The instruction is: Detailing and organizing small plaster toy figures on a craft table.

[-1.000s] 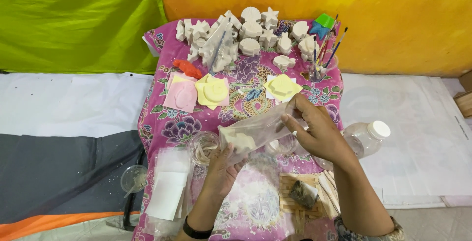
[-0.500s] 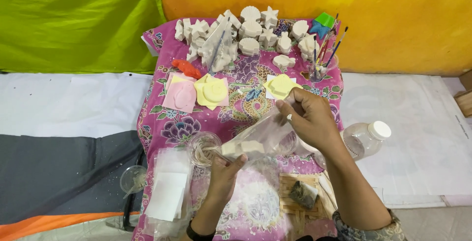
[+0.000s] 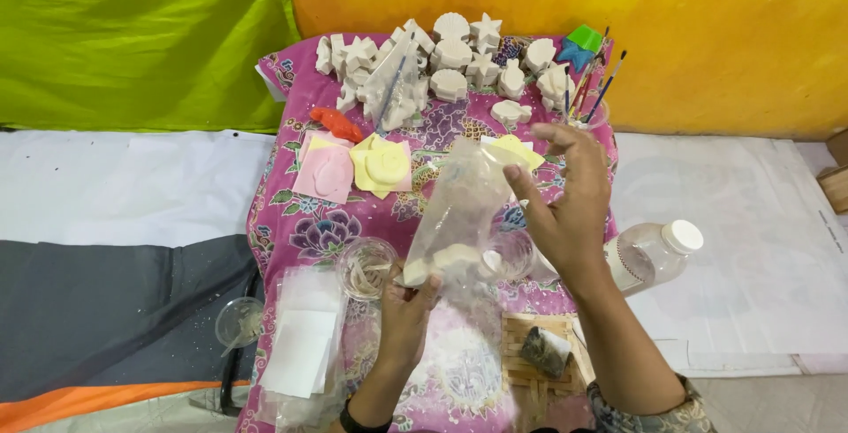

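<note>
Pinching a clear bag (image 3: 459,212) mid-frame, the left hand (image 3: 408,314) grips its bottom (white cast (image 3: 455,258) inside); right hand (image 3: 565,208) holds its top, fingers loosely spread.

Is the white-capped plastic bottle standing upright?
No, the bottle lies on its side to the right of the right hand, cap pointing right.
</note>
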